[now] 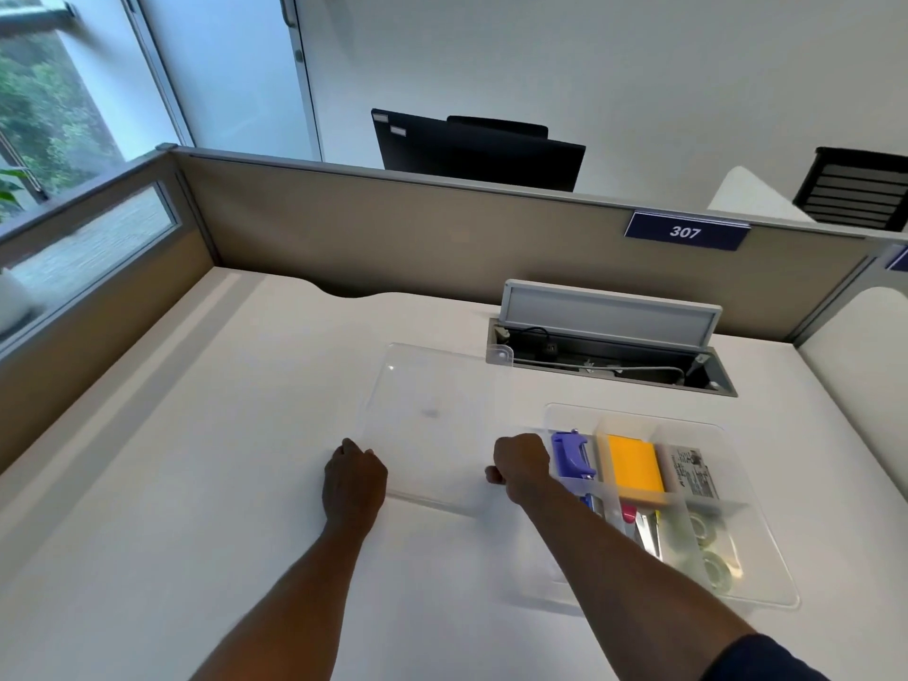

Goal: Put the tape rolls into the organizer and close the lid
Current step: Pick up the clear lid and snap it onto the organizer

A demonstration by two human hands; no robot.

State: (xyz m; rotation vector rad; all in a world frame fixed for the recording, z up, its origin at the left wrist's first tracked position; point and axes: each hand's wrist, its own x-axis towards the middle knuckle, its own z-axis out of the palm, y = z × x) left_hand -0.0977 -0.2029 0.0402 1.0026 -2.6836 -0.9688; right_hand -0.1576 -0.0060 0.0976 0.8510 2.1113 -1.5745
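Note:
A clear plastic lid (pixel 437 415) lies flat on the white desk, left of the organizer. My left hand (pixel 354 479) grips the lid's near left corner. My right hand (pixel 521 465) grips its near right corner. The clear organizer (pixel 766 582) stands open at the right, divided into compartments. Two clear tape rolls (pixel 712 552) lie in its near right compartment. Other compartments hold a purple tool (pixel 572 454), a yellow block (pixel 634 466) and a printed packet (pixel 690 471). My right forearm crosses the organizer's near left part and hides it.
An open cable hatch (pixel 609 346) with a raised grey flap sits in the desk just behind the lid and organizer. A tan partition (pixel 393 238) with a "307" sign (pixel 685 232) bounds the back. A lower partition with a glass pane runs along the left.

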